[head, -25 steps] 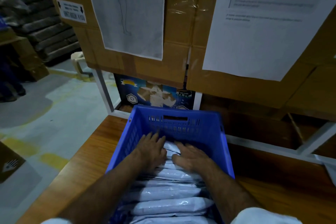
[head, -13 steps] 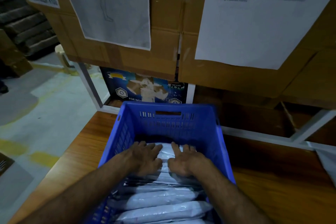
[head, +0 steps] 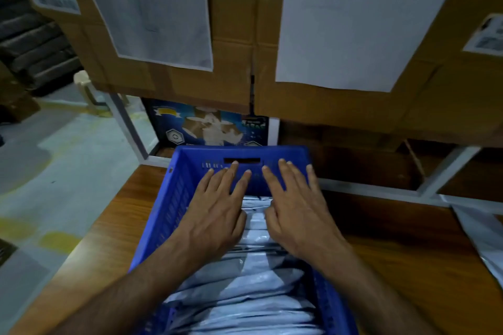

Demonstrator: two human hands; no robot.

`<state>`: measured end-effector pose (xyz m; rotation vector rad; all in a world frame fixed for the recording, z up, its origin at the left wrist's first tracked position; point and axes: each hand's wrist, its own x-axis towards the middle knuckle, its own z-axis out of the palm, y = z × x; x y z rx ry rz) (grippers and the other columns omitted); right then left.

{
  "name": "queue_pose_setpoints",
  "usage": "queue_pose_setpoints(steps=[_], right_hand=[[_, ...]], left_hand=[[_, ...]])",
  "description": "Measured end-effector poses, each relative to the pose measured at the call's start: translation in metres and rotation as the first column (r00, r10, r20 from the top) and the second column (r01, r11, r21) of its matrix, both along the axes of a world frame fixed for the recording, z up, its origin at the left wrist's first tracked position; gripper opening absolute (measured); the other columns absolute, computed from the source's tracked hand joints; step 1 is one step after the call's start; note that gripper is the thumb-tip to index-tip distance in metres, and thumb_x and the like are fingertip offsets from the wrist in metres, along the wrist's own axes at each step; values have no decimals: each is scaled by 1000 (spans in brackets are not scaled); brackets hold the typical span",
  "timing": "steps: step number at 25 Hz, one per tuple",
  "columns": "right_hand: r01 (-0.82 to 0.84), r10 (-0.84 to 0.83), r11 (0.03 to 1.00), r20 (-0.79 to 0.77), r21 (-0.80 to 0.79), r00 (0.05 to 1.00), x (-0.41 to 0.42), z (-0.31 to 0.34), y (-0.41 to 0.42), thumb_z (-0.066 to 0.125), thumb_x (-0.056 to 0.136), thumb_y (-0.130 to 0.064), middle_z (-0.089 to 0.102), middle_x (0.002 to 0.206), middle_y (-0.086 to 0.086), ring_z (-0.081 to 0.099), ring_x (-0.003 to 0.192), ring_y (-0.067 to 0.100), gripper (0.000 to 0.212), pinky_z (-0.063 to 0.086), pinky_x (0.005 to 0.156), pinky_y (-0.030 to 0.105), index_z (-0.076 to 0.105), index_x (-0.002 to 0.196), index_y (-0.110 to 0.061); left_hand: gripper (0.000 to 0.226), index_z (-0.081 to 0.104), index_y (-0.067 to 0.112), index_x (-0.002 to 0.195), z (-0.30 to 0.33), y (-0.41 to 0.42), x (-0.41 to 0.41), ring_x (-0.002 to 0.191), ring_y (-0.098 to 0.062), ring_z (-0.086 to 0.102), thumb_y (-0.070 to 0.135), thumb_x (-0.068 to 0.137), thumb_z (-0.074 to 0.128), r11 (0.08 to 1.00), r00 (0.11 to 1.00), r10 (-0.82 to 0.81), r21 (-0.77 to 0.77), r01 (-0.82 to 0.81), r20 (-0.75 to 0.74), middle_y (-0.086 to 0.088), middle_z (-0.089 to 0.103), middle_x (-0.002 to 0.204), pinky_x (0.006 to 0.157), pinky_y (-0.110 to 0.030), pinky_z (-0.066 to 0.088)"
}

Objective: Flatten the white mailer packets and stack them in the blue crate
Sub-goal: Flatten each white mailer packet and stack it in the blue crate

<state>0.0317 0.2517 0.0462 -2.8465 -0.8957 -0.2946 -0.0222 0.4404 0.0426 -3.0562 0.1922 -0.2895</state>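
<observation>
White mailer packets (head: 245, 291) sit in the blue crate (head: 174, 198), filed in a row from near end to far end. I count roughly eight visible edges; an exact count isn't possible, since they overlap and the hands cover the far ones. Each packet's long axis runs left-right across the crate, and the crate's long axis runs away from me toward the shelving.

One crate, on a wooden table (head: 103, 239). Two hands in view, both over the far half of the crate, palms down.

Left hand (head: 215, 215): fingers straight and slightly spread, gripping nothing. Tips reach up toward the far wall, near the handle slot (head: 242, 160). I cannot tell whether the palm is touching the packets or hovering above them.

Right hand (head: 296, 212): same posture, fingers extended and fanned, holding nothing. Contact with the packets is likewise unclear.

The hands are side by side, apart, with packets showing in the gap between them.

Outward: two cardboard boxes (head: 234, 62) stand behind the crate, with two white paper sheets (head: 353, 35) taped on. One printed blue box (head: 209, 128) sits under them. One more white packet (head: 481, 234) lies at the table's right edge.
</observation>
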Motion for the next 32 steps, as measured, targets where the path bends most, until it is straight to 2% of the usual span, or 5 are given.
queue_pose_setpoints(steps=[13,17,21,26,32], right_hand=[[331,-328,918,-51,219,943,-47,-45,-297,29,99,-47,-3,174,12,-5,161,24,76,5,130,50,9,167,-20],[475,-433,863,-230,175,872,-58,-92,-387,34,104,-49,-15,173,10,-14,160,23,77,-6,128,42,-2,167,-22],[558,-501,820,-315,124,806,-38,-133,-443,35,102,-52,-10,172,17,-9,160,31,80,-5,128,44,4,167,-16],[630,-561,771,-366,96,743,3,-172,-471,47,92,-48,18,169,25,19,156,42,83,21,125,58,23,164,-15],[532,-471,835,-314,144,824,-4,-193,-492,34,91,-32,20,169,22,23,156,37,77,27,124,55,20,165,-18]], left_hand=[[80,2,20,164,39,-298,21,157,-29,-1,54,92,11,921,923,-384,-81,381,-35,-15,-9,170,126,-45,0],[74,-8,26,162,-2,-386,49,155,-24,-16,47,105,34,898,878,-440,-79,433,-191,-6,-20,168,126,-43,-8],[76,-6,24,163,-67,-457,91,156,-26,-14,45,106,40,885,837,-445,-14,465,-320,-8,-18,168,128,-46,-5],[97,-10,25,162,-130,-503,146,156,-31,-12,47,97,59,866,820,-444,63,496,-363,-9,-14,170,127,-52,-1],[95,-5,25,163,-154,-517,179,153,-29,-19,33,97,62,832,801,-501,72,550,-329,-7,-16,168,124,-47,-13]])
